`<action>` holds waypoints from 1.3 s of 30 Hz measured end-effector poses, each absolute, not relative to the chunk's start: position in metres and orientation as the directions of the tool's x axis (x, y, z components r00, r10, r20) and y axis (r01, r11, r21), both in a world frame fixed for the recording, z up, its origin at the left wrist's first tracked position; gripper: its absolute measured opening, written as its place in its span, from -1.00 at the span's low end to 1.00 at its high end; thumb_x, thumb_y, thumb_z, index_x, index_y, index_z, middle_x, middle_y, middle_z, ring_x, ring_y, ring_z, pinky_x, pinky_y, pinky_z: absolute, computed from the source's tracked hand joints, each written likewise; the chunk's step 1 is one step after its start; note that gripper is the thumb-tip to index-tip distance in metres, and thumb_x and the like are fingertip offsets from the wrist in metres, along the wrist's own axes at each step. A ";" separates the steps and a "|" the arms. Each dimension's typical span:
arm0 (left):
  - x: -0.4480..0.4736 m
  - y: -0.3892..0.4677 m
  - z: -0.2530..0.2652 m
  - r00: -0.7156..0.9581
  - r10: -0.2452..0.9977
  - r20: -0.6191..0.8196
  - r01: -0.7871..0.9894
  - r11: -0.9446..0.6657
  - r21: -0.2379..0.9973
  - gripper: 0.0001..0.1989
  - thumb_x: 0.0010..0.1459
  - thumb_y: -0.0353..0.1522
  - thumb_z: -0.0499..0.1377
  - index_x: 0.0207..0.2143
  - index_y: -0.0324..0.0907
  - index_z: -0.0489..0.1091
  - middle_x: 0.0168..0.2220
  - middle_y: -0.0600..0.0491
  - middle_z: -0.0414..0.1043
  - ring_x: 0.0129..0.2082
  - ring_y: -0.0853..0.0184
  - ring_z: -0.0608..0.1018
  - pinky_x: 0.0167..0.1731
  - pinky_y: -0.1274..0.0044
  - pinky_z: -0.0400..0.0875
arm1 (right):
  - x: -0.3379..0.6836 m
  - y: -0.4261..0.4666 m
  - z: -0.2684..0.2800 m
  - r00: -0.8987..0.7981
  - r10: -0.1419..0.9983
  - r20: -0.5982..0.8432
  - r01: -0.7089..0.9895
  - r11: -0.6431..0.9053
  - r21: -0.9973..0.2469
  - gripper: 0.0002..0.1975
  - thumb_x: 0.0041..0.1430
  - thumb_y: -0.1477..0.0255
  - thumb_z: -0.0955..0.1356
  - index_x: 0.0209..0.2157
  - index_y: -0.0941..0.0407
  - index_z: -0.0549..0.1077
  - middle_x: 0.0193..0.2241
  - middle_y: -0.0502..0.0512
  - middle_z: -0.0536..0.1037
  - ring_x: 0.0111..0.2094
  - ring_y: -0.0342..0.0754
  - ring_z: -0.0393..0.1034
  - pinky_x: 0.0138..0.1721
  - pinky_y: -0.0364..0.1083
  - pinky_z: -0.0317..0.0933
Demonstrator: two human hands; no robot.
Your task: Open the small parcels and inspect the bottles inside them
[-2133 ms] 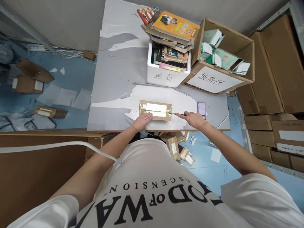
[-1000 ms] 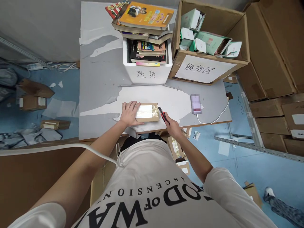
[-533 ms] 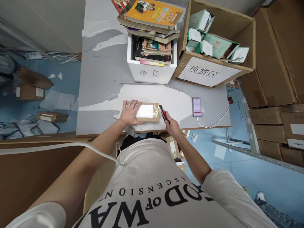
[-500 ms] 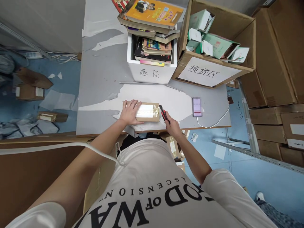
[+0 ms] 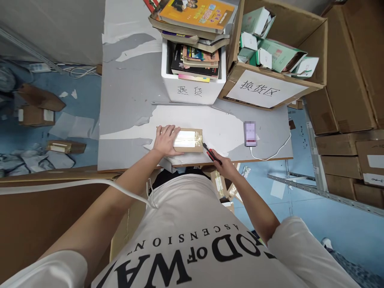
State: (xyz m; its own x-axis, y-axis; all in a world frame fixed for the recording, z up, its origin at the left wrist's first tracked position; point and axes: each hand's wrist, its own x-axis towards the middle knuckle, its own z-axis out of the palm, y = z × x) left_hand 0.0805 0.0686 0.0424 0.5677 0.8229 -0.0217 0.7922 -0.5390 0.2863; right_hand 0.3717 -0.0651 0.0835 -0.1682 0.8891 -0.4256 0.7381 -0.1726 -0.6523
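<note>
A small cardboard box (image 5: 189,139) with a white label and shiny clear tape lies on the table near its front edge. My left hand (image 5: 166,141) grips its left end, fingers over the top and thumb along the near side. In my right hand (image 5: 226,166) is a black and red utility knife (image 5: 211,153), fingers wrapped round its handle. The knife's tip points up and left, beside the box's right end; whether it touches the cardboard I cannot tell.
Behind stand a white bin (image 5: 192,90) stacked with books and a big carton (image 5: 267,90) holding green-white boxes. A phone (image 5: 250,134) on a white cable (image 5: 274,156) lies to the right. Brown cartons (image 5: 339,154) are piled at far right.
My right hand has shifted slightly right and nearer to me, and the knife now slants more to the left, its tip lower along the box's end. My left hand keeps its hold.
</note>
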 end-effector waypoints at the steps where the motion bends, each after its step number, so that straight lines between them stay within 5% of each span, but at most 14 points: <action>1: 0.081 0.069 0.042 0.567 0.824 -0.025 0.793 -0.537 0.287 0.11 -0.30 0.09 0.26 0.25 -0.26 0.04 0.20 -0.30 0.12 0.18 -0.16 0.16 0.20 0.06 -0.27 | 0.369 -0.071 0.082 -0.181 0.879 -0.440 0.727 -0.182 -0.662 -0.44 0.24 0.40 0.15 0.28 0.03 0.08 -0.36 0.06 0.55 -0.45 -0.08 0.40 -0.33 -0.08 0.33; 13: 0.078 0.068 0.047 0.601 0.793 -0.101 0.779 -0.554 0.294 0.20 -0.29 0.17 0.23 0.30 -0.27 -0.05 0.30 -0.29 -0.06 0.28 -0.18 0.00 0.21 0.05 -0.38 | 0.382 -0.115 0.081 -0.007 0.869 -0.495 0.486 -0.430 -0.761 -0.41 0.20 0.31 0.25 0.26 -0.01 0.11 -0.41 0.01 0.51 -0.59 -0.17 0.30 -0.55 -0.17 0.26; 17: 0.067 0.075 0.047 0.556 0.830 -0.043 0.759 -0.486 0.432 -0.12 0.07 0.05 0.05 0.31 -0.24 -0.07 0.32 -0.21 -0.07 0.32 -0.04 -0.02 0.24 0.10 -0.29 | 0.374 -0.113 0.071 0.293 0.853 -0.431 0.148 -0.486 -0.861 -0.46 0.11 0.18 0.31 0.10 0.10 0.27 -0.41 0.05 0.52 -0.61 -0.17 0.30 -0.58 -0.14 0.28; 21: 0.037 0.093 0.037 0.301 0.953 0.017 0.741 -0.245 0.626 -0.34 0.18 -0.10 0.00 0.25 -0.25 0.10 0.28 -0.21 0.04 0.28 0.02 0.10 0.24 0.17 -0.07 | 0.328 -0.095 0.051 0.406 0.789 -0.461 -0.292 -0.366 -0.884 -0.58 0.00 0.12 0.38 -0.17 0.06 0.29 -0.20 0.08 0.51 -0.51 -0.15 0.40 -0.58 -0.14 0.33; 25: 0.010 0.105 0.021 0.141 0.942 -0.306 0.494 0.200 0.846 -0.40 0.12 -0.09 0.07 0.18 -0.14 0.24 0.14 -0.16 0.29 0.05 0.10 0.42 0.01 0.23 0.34 | 0.287 -0.080 0.039 0.348 0.776 -0.526 -0.515 -0.310 -0.799 -0.61 -0.02 0.16 0.41 -0.20 0.01 0.27 -0.02 0.06 0.44 -0.36 -0.10 0.49 -0.57 -0.15 0.38; 29: 0.006 0.104 0.016 0.231 0.847 -0.479 0.241 0.427 0.872 -0.42 0.02 -0.08 0.18 0.09 -0.09 0.32 0.02 -0.08 0.40 -0.04 0.20 0.47 -0.19 0.33 0.48 | 0.272 -0.077 0.032 0.347 0.783 -0.515 -0.555 -0.271 -0.786 -0.64 0.00 0.20 0.42 -0.20 0.00 0.28 0.02 0.03 0.41 -0.23 -0.06 0.50 -0.51 -0.14 0.42; 39: 0.002 0.061 0.021 0.184 0.885 -0.428 0.019 0.432 0.902 -0.43 -0.30 -0.09 0.40 -0.23 -0.24 0.52 -0.27 -0.04 0.55 -0.25 0.24 0.57 -0.10 0.32 0.47 | 0.307 0.007 0.046 0.388 0.828 -0.405 -0.439 -0.221 -0.871 -0.73 0.05 0.29 0.40 -0.24 0.04 0.29 -0.14 0.02 0.45 -0.24 -0.12 0.46 -0.36 -0.10 0.45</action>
